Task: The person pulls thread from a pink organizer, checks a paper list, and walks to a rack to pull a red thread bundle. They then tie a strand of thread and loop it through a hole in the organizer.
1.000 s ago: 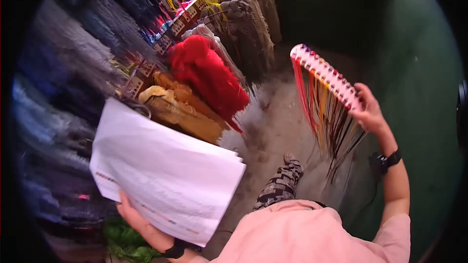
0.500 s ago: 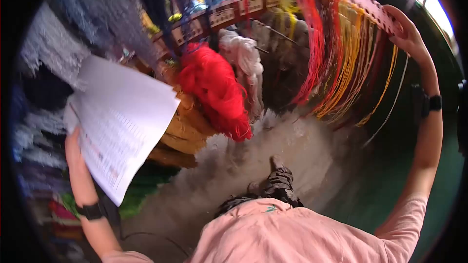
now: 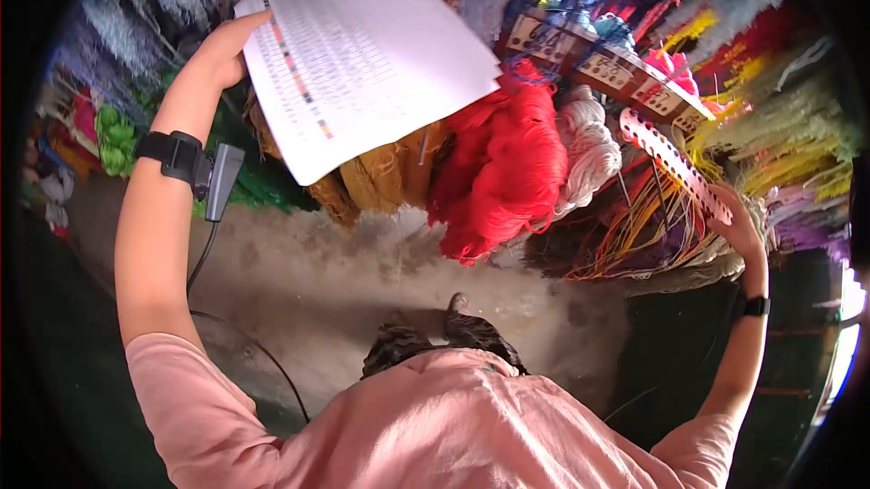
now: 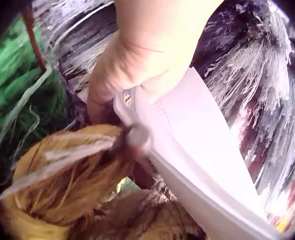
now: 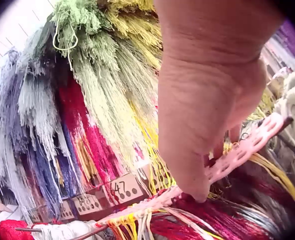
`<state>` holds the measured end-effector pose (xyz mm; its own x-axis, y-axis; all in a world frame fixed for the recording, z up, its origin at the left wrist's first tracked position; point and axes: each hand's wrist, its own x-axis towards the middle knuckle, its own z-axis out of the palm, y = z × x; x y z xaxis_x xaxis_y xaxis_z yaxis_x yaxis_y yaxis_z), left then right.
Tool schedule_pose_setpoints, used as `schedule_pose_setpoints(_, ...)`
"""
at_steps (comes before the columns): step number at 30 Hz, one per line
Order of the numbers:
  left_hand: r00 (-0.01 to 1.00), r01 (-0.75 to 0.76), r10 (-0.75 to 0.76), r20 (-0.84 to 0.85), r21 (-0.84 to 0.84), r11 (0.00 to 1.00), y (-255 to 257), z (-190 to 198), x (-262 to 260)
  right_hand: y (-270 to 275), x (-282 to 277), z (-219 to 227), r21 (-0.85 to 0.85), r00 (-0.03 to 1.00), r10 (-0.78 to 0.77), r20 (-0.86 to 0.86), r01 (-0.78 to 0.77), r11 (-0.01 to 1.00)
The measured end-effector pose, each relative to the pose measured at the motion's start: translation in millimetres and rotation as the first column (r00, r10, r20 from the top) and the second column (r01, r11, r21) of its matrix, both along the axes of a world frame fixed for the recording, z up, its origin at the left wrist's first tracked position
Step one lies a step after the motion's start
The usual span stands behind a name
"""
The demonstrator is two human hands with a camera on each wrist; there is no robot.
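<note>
In the head view my left hand (image 3: 228, 47) grips the edge of a stack of printed paper sheets (image 3: 340, 63), which has a column of coloured marks. The left wrist view shows the thumb and fingers of that hand (image 4: 137, 75) round the bent sheets (image 4: 202, 145). My right hand (image 3: 739, 226) holds one end of a pink perforated strip (image 3: 671, 158) with coloured threads (image 3: 634, 235) hanging from its holes. Seen from the right wrist, the hand (image 5: 207, 120) pinches the strip (image 5: 247, 147) between thumb and fingers.
A red yarn skein (image 3: 507, 163), a white skein (image 3: 589, 145) and ochre skeins (image 3: 390, 172) hang below a rail with numbered labels (image 3: 607, 72). Green yarn (image 3: 116, 140) hangs at the left. A cable (image 3: 263, 348) runs from the left wrist camera past the concrete floor (image 3: 317, 262).
The view has swung round towards the yarn rack. The left hand has raised the paper over the ochre skeins, and the strip in the right hand now lies in front of the hanging yarns.
</note>
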<state>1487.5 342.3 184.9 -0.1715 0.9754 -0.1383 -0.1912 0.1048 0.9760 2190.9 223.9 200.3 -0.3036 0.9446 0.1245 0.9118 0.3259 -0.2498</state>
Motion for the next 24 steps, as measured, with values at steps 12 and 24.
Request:
schedule_pose_setpoints(12,0.999,-0.016,0.005,0.032,0.345,0.939,-68.1,-32.8,19.9,-83.6,-310.5,7.1,-0.305,0.848,0.233,-0.476,-0.407,0.861)
schedule_pose_setpoints(24,0.903,-0.42,0.286,0.319,0.529,0.737,-134.5,-57.9,47.7,60.8,-359.1,-237.8,-0.097,0.43,-0.342,-0.836,0.498,0.862)
